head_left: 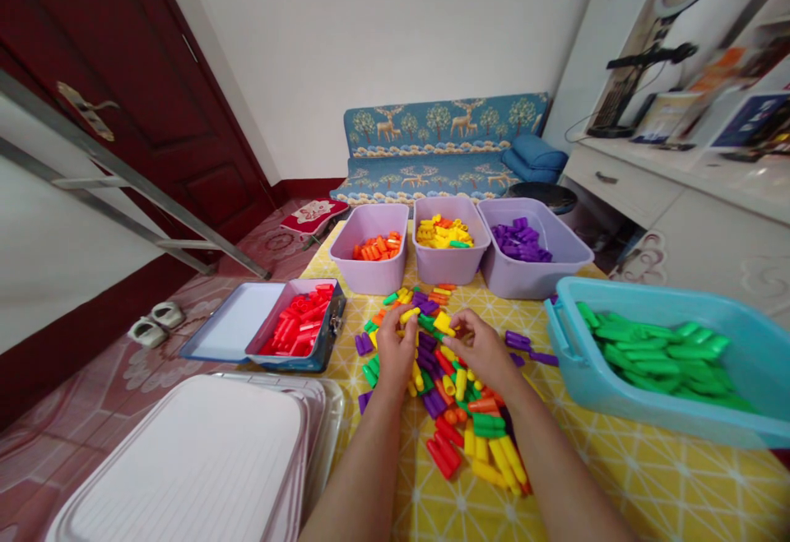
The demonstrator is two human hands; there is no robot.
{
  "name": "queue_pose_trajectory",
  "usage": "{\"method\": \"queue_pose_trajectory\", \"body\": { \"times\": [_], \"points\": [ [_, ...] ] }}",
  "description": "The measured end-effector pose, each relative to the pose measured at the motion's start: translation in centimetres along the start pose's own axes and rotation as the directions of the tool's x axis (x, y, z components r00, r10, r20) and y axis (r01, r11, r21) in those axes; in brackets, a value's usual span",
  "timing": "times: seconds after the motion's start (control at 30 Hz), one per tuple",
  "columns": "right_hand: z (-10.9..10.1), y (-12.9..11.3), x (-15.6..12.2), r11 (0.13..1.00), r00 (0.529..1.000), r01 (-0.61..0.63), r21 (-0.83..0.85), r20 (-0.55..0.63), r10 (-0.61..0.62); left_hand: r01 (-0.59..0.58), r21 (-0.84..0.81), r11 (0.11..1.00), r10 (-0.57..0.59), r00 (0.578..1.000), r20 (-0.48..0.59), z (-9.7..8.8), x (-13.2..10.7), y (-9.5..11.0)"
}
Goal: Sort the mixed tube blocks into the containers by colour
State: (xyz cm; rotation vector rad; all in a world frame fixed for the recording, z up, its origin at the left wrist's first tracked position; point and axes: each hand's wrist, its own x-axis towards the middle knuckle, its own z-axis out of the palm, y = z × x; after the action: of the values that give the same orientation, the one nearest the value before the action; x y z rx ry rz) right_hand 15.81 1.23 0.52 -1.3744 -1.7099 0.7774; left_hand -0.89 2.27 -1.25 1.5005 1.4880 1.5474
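Over a mixed pile of small plastic tube-shaped pieces (462, 384), coloured red, yellow, green, purple and orange, both my hands are at work. My left hand (395, 349) is closed, pinching a yellow plastic piece (409, 314) between thumb and fingers. To its right, my right hand (480, 346) grips another yellow plastic piece (444, 324) at the fingertips. Green and purple pieces lie just below the hands. Beyond the pile stand three lilac bins: the left bin (374, 277) with orange pieces, the middle bin (449, 266) with mostly yellow, the right bin (536, 280) with purple.
A turquoise tub (654, 398) of green pieces stands at the right. On the left, an open box (330, 336) holds red pieces, with stacked white lids (185, 460) nearer me. A yellow patterned cloth (592, 476) covers the table. A blue sofa (432, 172) is behind.
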Motion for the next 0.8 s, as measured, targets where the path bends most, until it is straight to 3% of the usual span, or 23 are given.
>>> {"method": "queue_pose_trajectory", "body": {
  "times": [0.1,0.27,0.47,0.63,0.73,0.8],
  "points": [
    [-0.2,-0.2,-0.1,0.998,1.000,-0.026,0.062,0.005,0.026,-0.073,-0.031,0.997,0.073,0.997,-0.017,0.0,0.1,-0.2],
    [-1.0,-0.6,-0.1,0.992,0.988,-0.061,0.109,0.149,0.044,-0.139,-0.048,0.989,0.137,0.990,-0.043,-0.2,0.2,-0.5],
    [-1.9,-0.3,-0.2,0.994,0.968,-0.101,0.053,0.237,0.085,-0.102,-0.050,0.994,0.101,0.995,-0.020,0.0,0.2,-0.6],
    [-2.9,-0.3,1.2,0.997,0.965,-0.073,-0.025,0.253,0.077,0.052,-0.090,0.995,-0.051,0.999,0.014,0.2,-0.2,-0.4],
    [-3.9,-1.6,3.6,0.997,0.986,-0.068,-0.023,0.153,0.070,0.105,-0.095,0.990,-0.102,0.994,0.039,0.2,-0.2,-0.1],
    [-4.4,-2.9,5.4,0.985,0.997,-0.038,0.168,-0.055,0.048,0.107,-0.101,0.989,-0.102,0.994,0.048,0.2,-0.2,0.1]
  ]
}}
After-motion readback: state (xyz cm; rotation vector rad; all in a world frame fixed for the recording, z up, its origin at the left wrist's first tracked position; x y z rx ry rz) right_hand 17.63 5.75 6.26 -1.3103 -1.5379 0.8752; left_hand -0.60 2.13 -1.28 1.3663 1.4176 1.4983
